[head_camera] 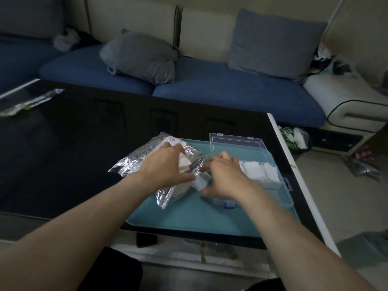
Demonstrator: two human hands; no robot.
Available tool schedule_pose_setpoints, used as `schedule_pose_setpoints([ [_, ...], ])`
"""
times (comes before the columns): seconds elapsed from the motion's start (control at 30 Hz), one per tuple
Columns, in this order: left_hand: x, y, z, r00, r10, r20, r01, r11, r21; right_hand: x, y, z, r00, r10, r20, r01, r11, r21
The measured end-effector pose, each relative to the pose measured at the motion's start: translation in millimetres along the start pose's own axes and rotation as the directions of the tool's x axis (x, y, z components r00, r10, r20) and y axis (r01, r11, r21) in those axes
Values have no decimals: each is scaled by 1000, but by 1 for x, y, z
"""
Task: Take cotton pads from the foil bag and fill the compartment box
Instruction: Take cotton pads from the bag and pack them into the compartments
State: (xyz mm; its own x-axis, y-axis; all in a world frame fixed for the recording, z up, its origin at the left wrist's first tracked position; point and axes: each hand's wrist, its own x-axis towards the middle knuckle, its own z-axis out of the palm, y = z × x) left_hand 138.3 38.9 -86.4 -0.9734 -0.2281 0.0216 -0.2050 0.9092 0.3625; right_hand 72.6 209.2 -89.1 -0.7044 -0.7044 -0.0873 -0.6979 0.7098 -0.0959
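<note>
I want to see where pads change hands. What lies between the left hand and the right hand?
In the head view, a white cotton pad at the foil bag's mouth lies between the left hand and right hand.

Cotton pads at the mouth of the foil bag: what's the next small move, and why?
Probably draw the right hand back, pulling the white cotton pad clear of the foil bag while the left hand holds the bag down, then carry it to the compartment box. The pad is half out, and the box's far cells already hold pads.
</note>
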Motion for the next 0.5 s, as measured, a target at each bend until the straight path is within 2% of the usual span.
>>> schedule_pose_setpoints([
  [0.1, 1, -7, 4, 999, -36, -3, 36, 998, 53, 11, -2, 13, 1000, -4, 0, 4, 993, -115],
  [0.27, 0, -23, 4, 996, -92, -14, 92, 996, 9, 23, -9, 25, 996, 4, -88, -10, 998, -69],
  [0.3, 0, -26, 4, 995, -103, -7, 102, 994, -26, 24, -11, 22, 992, 8, -122, -7, 1000, 11],
  [0.37, 2, -33, 4, 993, -116, -3, 115, 987, -114, 23, -13, 12, 984, 89, -155, -33, 943, 330],
  [0.43, 4, -38, 4, 989, -148, -2, 145, 971, -189, 21, -17, 4, 986, 160, -57, -87, 767, 635],
  [0.5, 6, -42, 4, 982, -189, 4, 185, 954, -235, 21, -25, 8, 980, 173, 96, -178, 562, 808],
])
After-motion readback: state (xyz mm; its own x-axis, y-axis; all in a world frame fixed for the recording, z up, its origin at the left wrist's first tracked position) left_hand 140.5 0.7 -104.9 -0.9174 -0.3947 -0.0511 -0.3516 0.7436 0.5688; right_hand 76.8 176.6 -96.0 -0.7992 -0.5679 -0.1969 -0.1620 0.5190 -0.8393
